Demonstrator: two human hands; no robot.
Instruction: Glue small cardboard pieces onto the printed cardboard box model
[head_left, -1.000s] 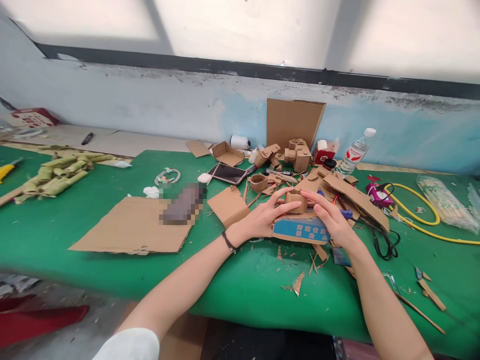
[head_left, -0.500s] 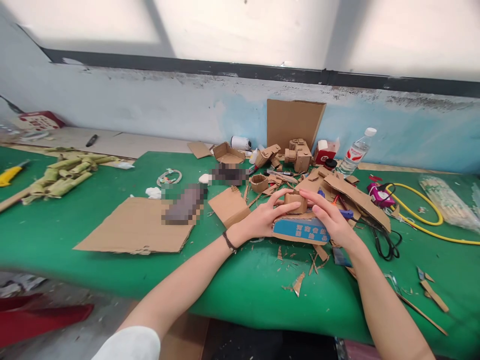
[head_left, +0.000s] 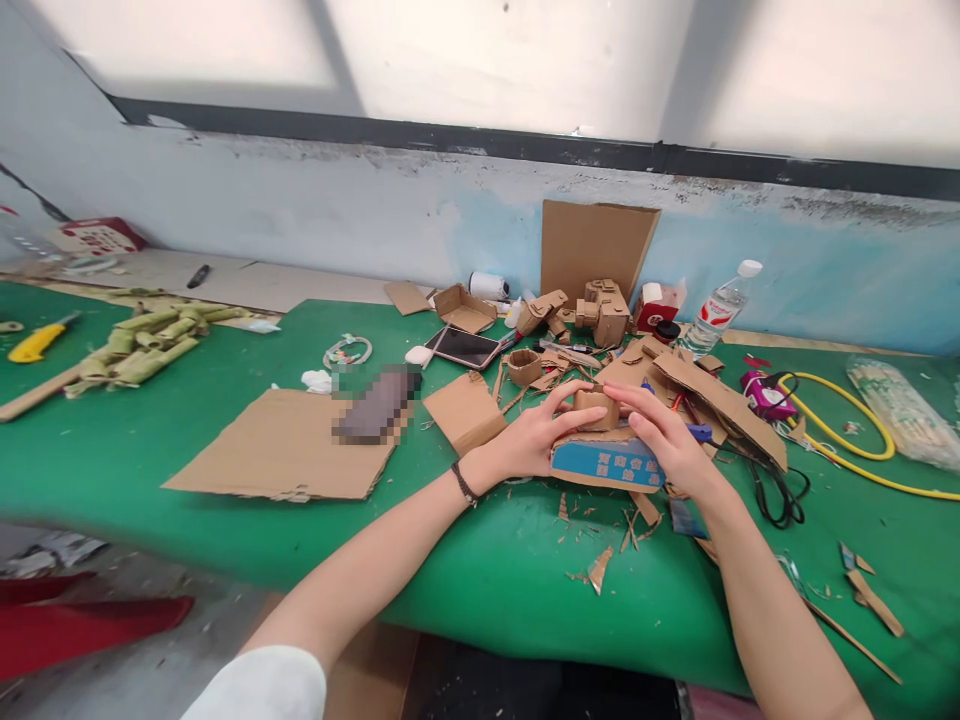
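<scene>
Both hands are round a small cardboard ring that stands on a cardboard piece with a blue printed strip. My left hand grips the ring's left side, its thumb across the front and its fingers over the top. My right hand is closed in from the right, fingertips at the ring's upper edge and palm side by the printed piece. Behind them sit another cardboard ring and a cardboard camera model. A blue-handled tool shows partly behind my right hand.
Cardboard scraps litter the green table. A water bottle, a yellow cable and a bag of sticks are to the right. At left lie a cardboard sheet, green stalks and a yellow knife.
The view has shifted slightly, so the table's contents appear a little farther right. Both hands keep the same hold on the cardboard ring.
</scene>
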